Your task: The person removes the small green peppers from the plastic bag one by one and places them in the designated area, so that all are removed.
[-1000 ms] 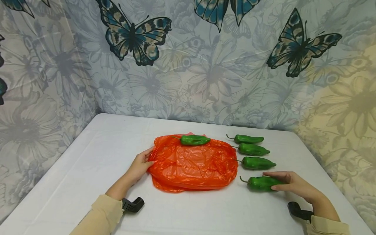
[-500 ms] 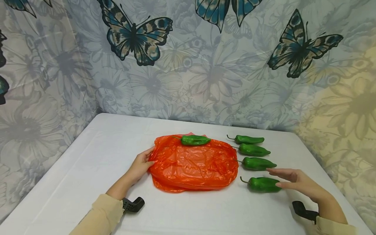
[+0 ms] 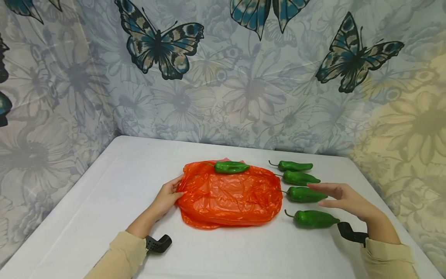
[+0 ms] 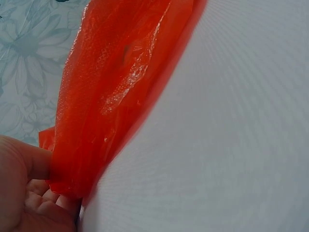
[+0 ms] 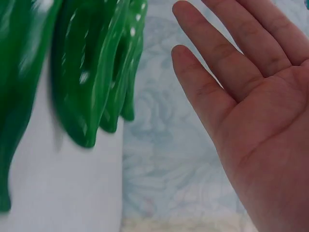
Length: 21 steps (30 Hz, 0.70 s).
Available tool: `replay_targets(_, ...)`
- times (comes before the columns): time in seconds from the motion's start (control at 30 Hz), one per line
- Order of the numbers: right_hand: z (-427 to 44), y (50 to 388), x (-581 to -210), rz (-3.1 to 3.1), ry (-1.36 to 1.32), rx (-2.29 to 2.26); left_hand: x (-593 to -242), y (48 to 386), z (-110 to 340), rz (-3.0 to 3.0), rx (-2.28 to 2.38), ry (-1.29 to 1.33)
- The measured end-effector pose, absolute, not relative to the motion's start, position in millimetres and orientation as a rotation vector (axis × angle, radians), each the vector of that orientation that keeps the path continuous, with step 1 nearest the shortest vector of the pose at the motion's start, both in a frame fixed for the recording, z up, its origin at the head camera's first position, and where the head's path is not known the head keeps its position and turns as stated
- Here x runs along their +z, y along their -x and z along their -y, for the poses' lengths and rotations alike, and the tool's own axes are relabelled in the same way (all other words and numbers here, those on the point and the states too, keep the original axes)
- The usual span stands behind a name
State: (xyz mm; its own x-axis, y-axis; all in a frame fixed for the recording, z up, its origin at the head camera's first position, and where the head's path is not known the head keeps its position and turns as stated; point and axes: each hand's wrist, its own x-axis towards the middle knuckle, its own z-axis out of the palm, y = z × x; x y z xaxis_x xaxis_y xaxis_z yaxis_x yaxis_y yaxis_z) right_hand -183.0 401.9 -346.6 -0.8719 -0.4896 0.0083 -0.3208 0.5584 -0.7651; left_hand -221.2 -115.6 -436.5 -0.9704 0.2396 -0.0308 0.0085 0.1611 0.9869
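A red plastic bag [image 3: 237,201] lies spread on the white table, and one green pepper [image 3: 231,167] rests across its far part. My left hand [image 3: 167,197] pinches the bag's left edge between thumb and fingers, as the left wrist view also shows. Several green peppers form a column right of the bag; the nearest pepper [image 3: 315,219] lies apart from the hand. Over the tip of the pepper just behind it [image 3: 302,194] hovers my right hand [image 3: 346,201], fingers extended. In the right wrist view its palm [image 5: 275,140] faces the peppers and holds nothing.
Farther back in the column lie two more peppers, a middle one [image 3: 299,178] and the farthest [image 3: 295,166]. A floral cloth backdrop [image 3: 251,97] with butterflies stands behind the white table [image 3: 146,155]. Each wrist carries a black camera mount [image 3: 158,244].
My right hand has let go of the nearest pepper, lifted away and moved back toward the pepper behind it. The left hand and the bag have stayed in place.
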Motion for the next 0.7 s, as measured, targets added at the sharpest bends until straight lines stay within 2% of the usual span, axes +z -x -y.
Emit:
replay_targets(0.37,-368.6,214.4,-332.8,-2.491,0.789,-1.253,-436.0,222.3,116.4,-2.261,1.894,-0.253)
replay_targets(0.7,-326.8,252.2,-317.6,-2.453,0.715,-1.249,-438.6,223.2,114.8,-2.270,1.901,-0.232)
